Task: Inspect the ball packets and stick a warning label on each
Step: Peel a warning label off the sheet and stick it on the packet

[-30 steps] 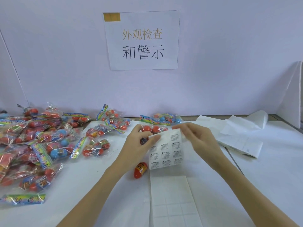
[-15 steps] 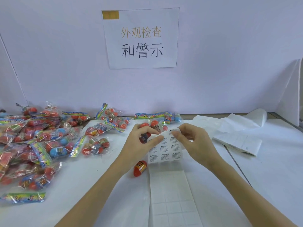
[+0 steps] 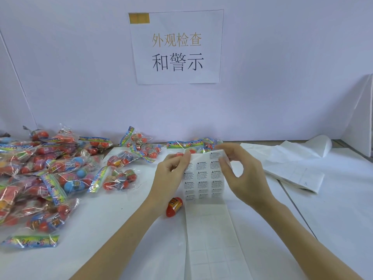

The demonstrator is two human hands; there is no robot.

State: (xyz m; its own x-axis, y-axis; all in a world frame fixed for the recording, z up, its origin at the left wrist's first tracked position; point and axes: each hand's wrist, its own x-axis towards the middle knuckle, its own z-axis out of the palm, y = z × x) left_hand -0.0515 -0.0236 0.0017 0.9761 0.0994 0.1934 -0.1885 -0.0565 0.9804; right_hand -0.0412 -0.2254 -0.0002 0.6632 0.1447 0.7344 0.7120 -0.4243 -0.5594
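Note:
A long white sheet of warning labels (image 3: 203, 178) runs from the table's near edge up to both hands; its lower part (image 3: 212, 239) shows only empty label outlines. My left hand (image 3: 171, 174) holds the sheet's upper left edge together with a clear ball packet (image 3: 175, 205), whose red ball hangs below my palm. My right hand (image 3: 240, 170) pinches the sheet's top right corner between thumb and forefinger. A heap of clear packets with red and blue balls (image 3: 50, 174) covers the table's left side.
More ball packets (image 3: 141, 150) lie along the back wall, one (image 3: 187, 145) right behind the hands. Spent white backing sheets (image 3: 292, 168) are piled at the right. A paper sign (image 3: 177, 47) hangs on the wall. A white panel (image 3: 361, 110) leans at far right.
Both hands have stayed at the top of the label sheet. My right hand's fingers have shifted along the top edge and now pinch the upper right corner.

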